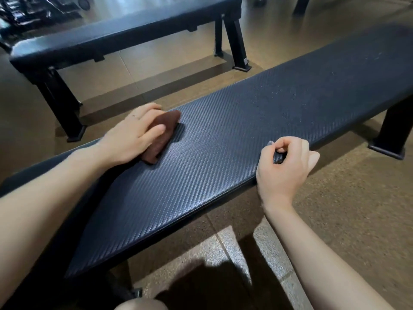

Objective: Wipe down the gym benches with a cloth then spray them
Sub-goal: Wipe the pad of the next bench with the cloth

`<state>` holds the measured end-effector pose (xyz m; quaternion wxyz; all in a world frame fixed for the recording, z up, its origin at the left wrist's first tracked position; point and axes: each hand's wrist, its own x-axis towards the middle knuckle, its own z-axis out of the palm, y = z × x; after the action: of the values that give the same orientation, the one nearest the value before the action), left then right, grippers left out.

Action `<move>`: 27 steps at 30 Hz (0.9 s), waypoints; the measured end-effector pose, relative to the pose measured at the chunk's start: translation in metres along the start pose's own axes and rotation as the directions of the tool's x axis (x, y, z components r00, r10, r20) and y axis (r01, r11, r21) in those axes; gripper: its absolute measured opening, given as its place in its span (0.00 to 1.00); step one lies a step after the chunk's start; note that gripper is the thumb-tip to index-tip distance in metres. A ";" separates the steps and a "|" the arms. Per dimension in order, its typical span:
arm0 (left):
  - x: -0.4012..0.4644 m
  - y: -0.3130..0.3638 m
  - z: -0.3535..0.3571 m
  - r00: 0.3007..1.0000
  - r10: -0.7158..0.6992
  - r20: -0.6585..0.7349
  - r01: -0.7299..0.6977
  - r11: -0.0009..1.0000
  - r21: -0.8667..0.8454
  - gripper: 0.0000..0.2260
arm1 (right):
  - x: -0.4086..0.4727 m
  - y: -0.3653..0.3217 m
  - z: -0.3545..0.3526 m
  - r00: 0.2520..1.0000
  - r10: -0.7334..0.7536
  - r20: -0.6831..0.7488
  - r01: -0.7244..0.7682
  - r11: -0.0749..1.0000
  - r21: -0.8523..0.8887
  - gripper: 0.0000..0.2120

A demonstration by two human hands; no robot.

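Note:
A long black gym bench [223,139] with a ribbed, textured pad runs across the view from lower left to upper right. My left hand [131,135] holds a folded brown cloth [166,130] and presses it onto the pad near the far edge, thumb on top. My right hand [283,166] rests on the near edge of the same bench with its fingers curled and nothing in them. Small wet droplets [290,97] speckle the pad to the right of the cloth. No spray bottle is in view.
A second black bench [125,30] stands parallel behind the first, with a strip of brown floor [156,70] between them. Dark gym equipment [26,10] fills the far left corner. My knee [138,305] shows at the bottom edge.

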<state>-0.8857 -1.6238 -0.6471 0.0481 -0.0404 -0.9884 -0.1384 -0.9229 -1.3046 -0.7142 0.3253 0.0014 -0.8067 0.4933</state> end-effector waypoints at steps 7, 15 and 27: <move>-0.045 -0.022 -0.018 0.985 -0.171 -0.027 0.172 0.985 0.021 0.22 | -0.007 -0.003 0.012 0.996 0.011 -0.085 -0.011 1.000 -0.002 0.05; 0.098 0.086 0.045 0.994 0.013 -0.107 -0.004 0.996 0.088 0.21 | -0.004 0.002 0.014 0.996 -0.022 -0.082 0.022 1.000 -0.006 0.08; -0.030 0.066 0.010 0.950 0.312 0.001 -0.312 0.950 -0.017 0.18 | -0.006 -0.001 0.016 0.989 -0.060 -0.132 0.063 0.998 0.014 0.11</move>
<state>-0.8502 -1.5596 -0.6424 0.0670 -0.1966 -0.9685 -0.1373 -0.9263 -1.3196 -0.7212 0.3930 -0.0033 -0.7785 0.4894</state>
